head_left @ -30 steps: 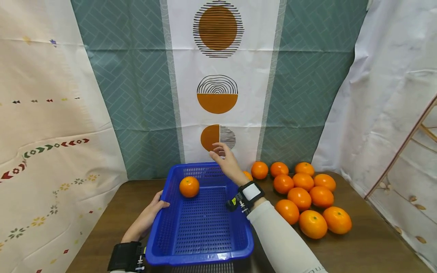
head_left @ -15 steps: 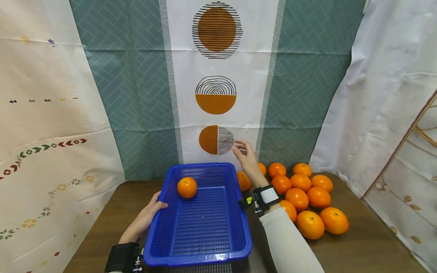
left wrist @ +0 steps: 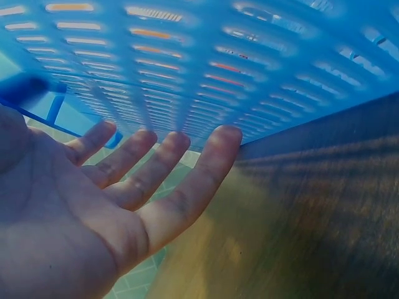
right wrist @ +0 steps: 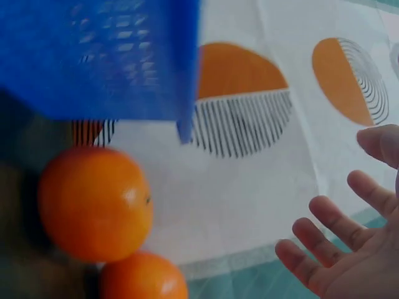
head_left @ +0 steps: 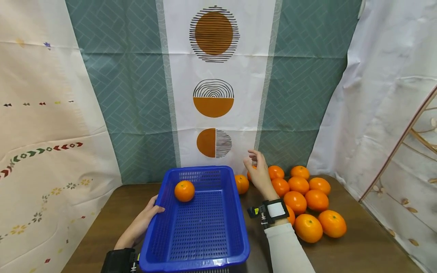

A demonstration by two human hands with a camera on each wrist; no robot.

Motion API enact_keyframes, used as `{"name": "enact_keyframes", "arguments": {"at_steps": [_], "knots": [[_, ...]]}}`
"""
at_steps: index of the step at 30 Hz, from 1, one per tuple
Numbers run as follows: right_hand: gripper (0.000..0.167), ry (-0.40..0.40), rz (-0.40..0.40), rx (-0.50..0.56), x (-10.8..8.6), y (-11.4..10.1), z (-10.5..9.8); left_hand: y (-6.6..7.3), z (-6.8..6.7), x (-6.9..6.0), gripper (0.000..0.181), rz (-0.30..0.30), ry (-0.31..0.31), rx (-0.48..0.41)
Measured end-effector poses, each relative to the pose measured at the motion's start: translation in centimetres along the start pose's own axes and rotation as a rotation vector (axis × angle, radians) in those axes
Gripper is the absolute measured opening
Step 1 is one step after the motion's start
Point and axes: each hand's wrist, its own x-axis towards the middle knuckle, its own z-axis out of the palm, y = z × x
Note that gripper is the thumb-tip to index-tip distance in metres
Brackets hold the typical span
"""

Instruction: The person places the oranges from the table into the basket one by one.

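Observation:
A blue plastic basket point(head_left: 201, 223) lies in the middle of the table, with one orange point(head_left: 184, 191) in its far left corner. My left hand point(head_left: 141, 223) holds the basket's left rim. In the left wrist view, its fingers point(left wrist: 177, 205) reach along the slotted outer wall. Bent but holding nothing, my right hand point(head_left: 260, 174) hovers at the back, just right of the basket. It partly hides an orange point(head_left: 250, 175). Another orange point(head_left: 241, 184) sits beside the basket's right wall. In the right wrist view, two oranges point(right wrist: 93, 204) lie apart from the spread fingers point(right wrist: 318, 243).
Several more oranges point(head_left: 297, 203) cluster on the right of the brown table point(head_left: 362, 242). Behind the table hangs a green and white cloth point(head_left: 218, 94) with printed circles. Patterned cloths point(head_left: 58, 159) close off the left and right sides.
My right hand has moved from above the basket's far edge rightward and down to the oranges at the back. The left hand stays on the rim. The head view has tilted slightly.

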Motion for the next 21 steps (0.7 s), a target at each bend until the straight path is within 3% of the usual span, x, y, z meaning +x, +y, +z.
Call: {"name": "enact_keyframes", "arguments": {"at_steps": [6, 15, 21], "knots": [[0.046, 0.003, -0.027, -0.135, -0.6, 1.6, 0.3, -0.1, 0.1, 0.0, 0.068, 0.0, -0.012, -0.022], [0.076, -0.26, 0.029, -0.24, -1.4, 3.4, 0.9, -0.3, 0.3, -0.1, 0.068, -0.011, -0.018, -0.032], [0.076, -0.322, 0.023, -0.284, -1.4, 4.7, 2.4, 0.2, 0.0, 0.1, 0.068, -0.012, -0.016, -0.022]]}}
